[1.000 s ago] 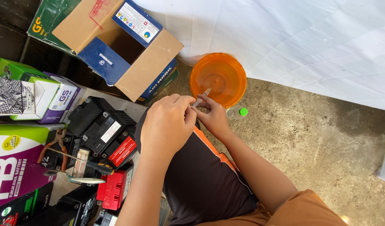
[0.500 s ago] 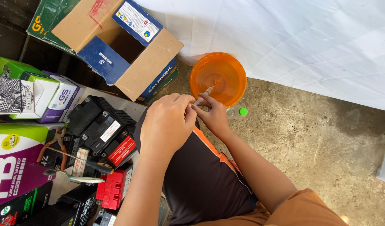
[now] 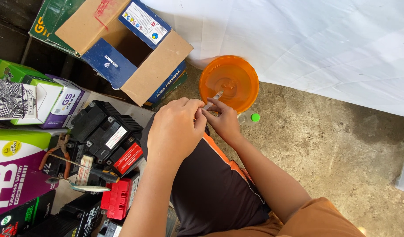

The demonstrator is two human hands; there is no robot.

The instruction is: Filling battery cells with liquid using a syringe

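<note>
- Holding is observed at both hands: a small syringe (image 3: 213,100) is pinched between the fingers of the left hand (image 3: 175,129) and the right hand (image 3: 225,123), with both hands closed on it.
- The syringe tip is pointed toward 1 o'clock, over the near rim of the orange bowl (image 3: 228,82), which is filled with clear liquid.
- The bowl is set on the concrete floor (image 3: 333,145), at 12 o'clock from the hands, touching the edge of a white sheet (image 3: 307,39).
- A green cap (image 3: 255,117) is noted just beside the bowl, at 3 o'clock from the right hand.
- Black batteries (image 3: 106,134) and a red one (image 3: 118,199) are stacked at 9 o'clock, with pliers (image 3: 57,153) lying on them.
- An open cardboard box (image 3: 123,48) is placed at 11 o'clock.
- Judgement: the barrel is best steadied by one hand while the plunger is worked slowly by the other, the tip being kept over the liquid so that no drops are lost.
</note>
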